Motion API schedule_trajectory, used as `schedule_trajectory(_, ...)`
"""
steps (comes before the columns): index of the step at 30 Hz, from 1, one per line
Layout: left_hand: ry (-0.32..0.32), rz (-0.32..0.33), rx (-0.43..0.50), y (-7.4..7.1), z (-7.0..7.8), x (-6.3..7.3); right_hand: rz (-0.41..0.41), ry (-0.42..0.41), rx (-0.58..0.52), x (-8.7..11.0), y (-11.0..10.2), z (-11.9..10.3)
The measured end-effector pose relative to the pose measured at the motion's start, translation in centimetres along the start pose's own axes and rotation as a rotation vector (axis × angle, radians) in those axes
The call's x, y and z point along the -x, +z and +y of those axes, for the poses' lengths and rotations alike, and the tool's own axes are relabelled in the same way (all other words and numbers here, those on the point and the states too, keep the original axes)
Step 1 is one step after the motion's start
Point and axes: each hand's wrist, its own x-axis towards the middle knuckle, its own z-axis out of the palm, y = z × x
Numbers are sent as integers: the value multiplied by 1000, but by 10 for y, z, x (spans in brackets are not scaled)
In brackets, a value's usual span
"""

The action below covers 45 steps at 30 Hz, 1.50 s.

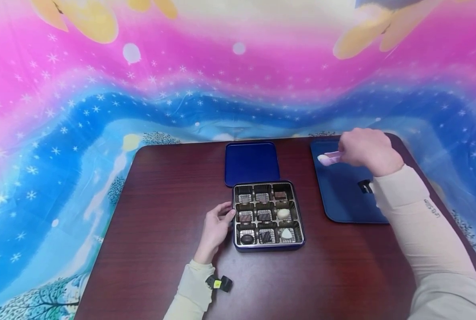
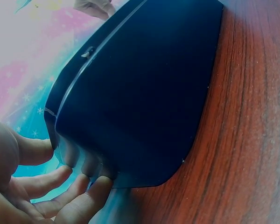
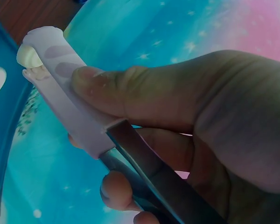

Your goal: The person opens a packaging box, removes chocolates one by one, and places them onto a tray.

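Touching the box (image 1: 270, 249), the L hand (image 1: 217, 224) has fingers loosely bent, thumb apart. Box w/ assorted chocs (image 1: 265, 217) sits R of its fingertips; blue lid (image 1: 251, 162) lies beyond. Well R, the R hand (image 1: 366, 146) pinches pink tongs (image 3: 95, 112), white piece (image 3: 29, 57) btwn tips, above blue mat (image 1: 339, 195).

head bright | wrist views dimmer | faint sheen on table (image 1: 258, 284)

Reddish-brown table (image 1: 170, 191), pink-and-blue snowflake-patterned cloth (image 1: 206, 73) behind it, square blue lid (image 1: 251, 163)
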Motion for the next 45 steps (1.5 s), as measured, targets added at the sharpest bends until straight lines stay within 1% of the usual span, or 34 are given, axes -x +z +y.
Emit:
schedule_trajectory(6,1,6,1,0,1,-1,-20,31,-7,-4,6,14)
schedule_trajectory(15,11,-1,0,0,1,-1,-47,69,2,-12,21,26)
schedule_trajectory(21,16,-2,1,0,0,-2,-57,55,8,-18,34,31)
schedule_trajectory(29,14,3,0,0,0,-1,-69,57,7,-23,45,29)
schedule_trajectory(35,11,4,1,0,-1,-1,-68,36,32,-25,48,27)
schedule_trajectory(45,-1,-1,-1,-1,-1,-1,-88,37,30,-25,51,24)
